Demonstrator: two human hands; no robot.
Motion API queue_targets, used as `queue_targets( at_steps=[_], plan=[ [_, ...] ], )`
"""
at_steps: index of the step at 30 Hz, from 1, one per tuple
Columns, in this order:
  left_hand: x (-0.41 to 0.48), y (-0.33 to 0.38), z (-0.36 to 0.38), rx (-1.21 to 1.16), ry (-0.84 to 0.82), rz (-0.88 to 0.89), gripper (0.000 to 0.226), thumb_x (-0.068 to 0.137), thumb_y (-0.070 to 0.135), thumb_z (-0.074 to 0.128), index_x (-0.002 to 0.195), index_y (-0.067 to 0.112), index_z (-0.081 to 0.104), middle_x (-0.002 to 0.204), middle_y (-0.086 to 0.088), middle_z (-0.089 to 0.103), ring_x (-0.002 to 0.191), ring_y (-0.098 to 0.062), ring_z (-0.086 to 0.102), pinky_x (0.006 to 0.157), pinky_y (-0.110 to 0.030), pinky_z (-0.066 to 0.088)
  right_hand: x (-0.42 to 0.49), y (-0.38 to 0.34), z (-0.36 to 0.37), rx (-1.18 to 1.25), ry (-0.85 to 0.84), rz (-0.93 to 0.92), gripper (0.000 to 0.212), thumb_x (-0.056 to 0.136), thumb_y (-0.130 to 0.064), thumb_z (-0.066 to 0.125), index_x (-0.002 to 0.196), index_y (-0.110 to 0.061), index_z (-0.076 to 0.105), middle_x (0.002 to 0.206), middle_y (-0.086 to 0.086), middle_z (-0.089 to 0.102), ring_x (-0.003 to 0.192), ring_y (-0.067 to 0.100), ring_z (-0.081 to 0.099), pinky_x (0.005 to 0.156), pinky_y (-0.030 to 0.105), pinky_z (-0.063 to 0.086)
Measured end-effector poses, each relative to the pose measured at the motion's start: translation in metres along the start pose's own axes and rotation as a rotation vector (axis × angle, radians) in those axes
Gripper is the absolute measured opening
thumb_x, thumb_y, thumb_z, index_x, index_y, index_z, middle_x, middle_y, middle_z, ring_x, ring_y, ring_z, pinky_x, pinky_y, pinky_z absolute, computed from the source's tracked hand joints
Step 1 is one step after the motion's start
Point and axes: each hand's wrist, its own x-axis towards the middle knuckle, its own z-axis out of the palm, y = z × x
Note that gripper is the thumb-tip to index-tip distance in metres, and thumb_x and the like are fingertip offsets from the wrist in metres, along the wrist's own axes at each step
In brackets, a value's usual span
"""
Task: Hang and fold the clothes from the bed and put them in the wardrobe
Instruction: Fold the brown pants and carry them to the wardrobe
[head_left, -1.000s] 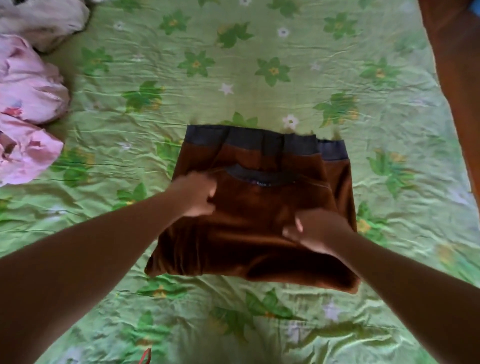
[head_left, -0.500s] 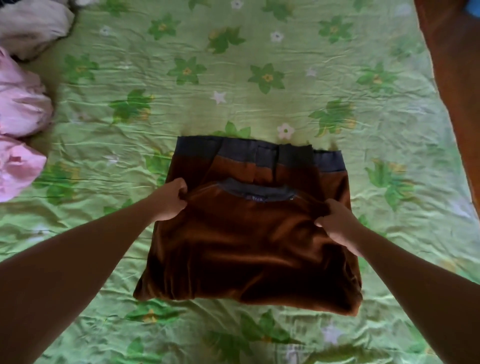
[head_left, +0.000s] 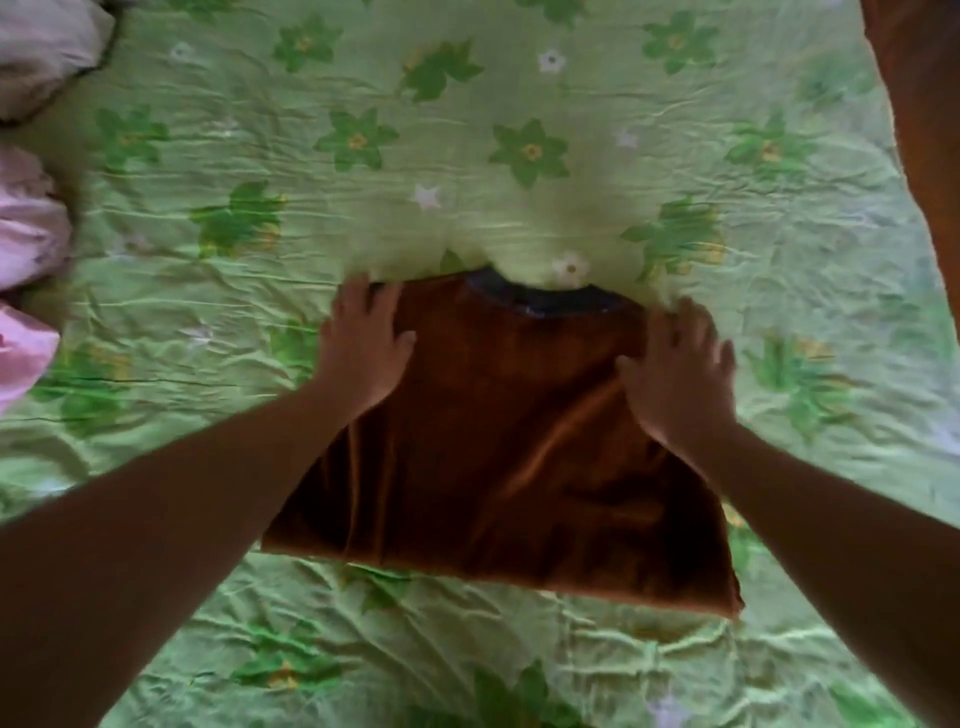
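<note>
A brown velvet garment (head_left: 498, 457) with a dark grey collar band (head_left: 540, 301) lies folded into a rough square on the green flowered bed sheet (head_left: 467, 156). My left hand (head_left: 361, 351) lies flat with spread fingers on the garment's far left corner. My right hand (head_left: 675, 374) lies flat on its far right corner, fingers spread. Both hands press the top layer down. The grey hem band seen before is now covered by the folded layer.
Pink clothes (head_left: 26, 291) and a pale bundle (head_left: 47, 52) lie heaped at the bed's left edge. A brown wooden surface (head_left: 924, 130) runs along the right edge. Bare sheet lies beyond the garment.
Both hands carried the collared top layer away from me over the grey hem band, let go of it, and now lie flat on it. The view has shifted closer.
</note>
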Motion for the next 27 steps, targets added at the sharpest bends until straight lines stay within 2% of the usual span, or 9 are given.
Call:
queue_targets(
  at_steps=[3, 5, 7, 9, 14, 17, 20, 24, 27],
  plan=[
    [-0.045, 0.006, 0.051, 0.203, -0.059, 0.196, 0.069, 0.098, 0.060, 0.033, 0.158, 0.037, 0.008, 0.167, -0.012, 0.000, 0.154, -0.031, -0.001, 0.120, -0.059, 0.013, -0.028, -0.016, 0.042, -0.159, -0.131, -0.299, 0.073, 0.095, -0.072, 0.010, 0.158, -0.037, -0.002, 0.168, 0.010, -0.005, 0.154, 0.034, -0.007, 0.118, 0.066, -0.002],
    [-0.052, -0.004, 0.075, 0.243, -0.077, 0.183, 0.067, 0.098, 0.064, 0.024, 0.157, 0.041, 0.001, 0.167, -0.010, -0.004, 0.154, -0.029, -0.005, 0.120, -0.059, 0.007, -0.027, -0.015, 0.068, -0.162, -0.228, -0.301, 0.073, 0.090, -0.079, -0.004, 0.153, -0.046, -0.021, 0.166, 0.003, -0.024, 0.151, 0.030, -0.026, 0.116, 0.068, -0.009],
    [-0.049, -0.011, 0.088, 0.228, -0.053, 0.157, 0.068, 0.098, 0.064, 0.024, 0.157, 0.042, 0.001, 0.167, -0.011, -0.004, 0.154, -0.030, -0.004, 0.120, -0.060, 0.004, -0.020, -0.011, 0.086, -0.134, -0.245, -0.263, 0.073, 0.087, -0.082, -0.007, 0.148, -0.049, -0.028, 0.162, 0.000, -0.033, 0.147, 0.028, -0.035, 0.113, 0.068, -0.015],
    [-0.040, -0.008, 0.090, 0.218, -0.038, 0.164, 0.068, 0.097, 0.065, 0.023, 0.157, 0.042, 0.002, 0.167, -0.012, -0.002, 0.154, -0.032, -0.004, 0.120, -0.061, 0.004, -0.014, -0.012, 0.086, -0.114, -0.224, -0.271, 0.074, 0.088, -0.083, -0.004, 0.151, -0.049, -0.023, 0.164, 0.000, -0.027, 0.149, 0.027, -0.031, 0.114, 0.068, -0.014],
    [-0.070, -0.014, 0.081, 0.263, 0.031, 0.116, 0.069, 0.096, 0.066, 0.022, 0.158, 0.039, 0.008, 0.166, -0.010, 0.008, 0.154, -0.032, 0.004, 0.115, -0.069, 0.010, -0.062, -0.003, 0.075, -0.129, -0.076, -0.268, 0.075, 0.098, -0.072, 0.017, 0.160, -0.030, 0.018, 0.168, 0.008, 0.013, 0.155, 0.032, 0.005, 0.116, 0.070, 0.004],
    [-0.099, -0.035, 0.084, 0.207, -0.022, 0.016, 0.069, 0.095, 0.070, 0.017, 0.157, 0.044, -0.002, 0.168, -0.006, -0.002, 0.154, -0.024, -0.005, 0.112, -0.074, 0.013, -0.103, 0.007, 0.084, -0.183, -0.156, -0.253, 0.074, 0.097, -0.074, 0.013, 0.160, -0.035, 0.010, 0.169, 0.007, 0.007, 0.155, 0.032, 0.000, 0.115, 0.071, 0.005],
    [-0.094, -0.034, 0.086, 0.162, -0.052, -0.007, 0.068, 0.096, 0.072, 0.014, 0.155, 0.047, -0.010, 0.167, -0.004, -0.008, 0.153, -0.022, -0.013, 0.112, -0.073, 0.013, -0.095, 0.010, 0.085, -0.178, -0.208, -0.222, 0.076, 0.094, -0.077, 0.004, 0.159, -0.038, 0.000, 0.169, 0.006, -0.001, 0.154, 0.031, -0.011, 0.115, 0.071, 0.002],
    [-0.103, -0.030, 0.082, 0.176, 0.009, 0.031, 0.070, 0.097, 0.069, 0.022, 0.158, 0.041, 0.003, 0.167, -0.009, 0.004, 0.154, -0.028, -0.002, 0.112, -0.073, 0.016, -0.086, -0.014, 0.075, -0.103, -0.130, -0.289, 0.077, 0.096, -0.077, 0.013, 0.160, -0.035, 0.006, 0.169, 0.008, 0.001, 0.155, 0.032, -0.006, 0.117, 0.069, 0.002],
    [-0.116, -0.038, 0.085, 0.142, -0.003, 0.051, 0.068, 0.096, 0.069, 0.020, 0.157, 0.042, 0.005, 0.167, -0.006, 0.004, 0.154, -0.026, -0.001, 0.113, -0.070, 0.020, -0.090, -0.026, 0.078, -0.149, -0.234, -0.421, 0.078, 0.091, -0.082, 0.002, 0.156, -0.042, -0.016, 0.167, 0.006, -0.018, 0.153, 0.030, -0.018, 0.116, 0.070, -0.004]
  ],
)
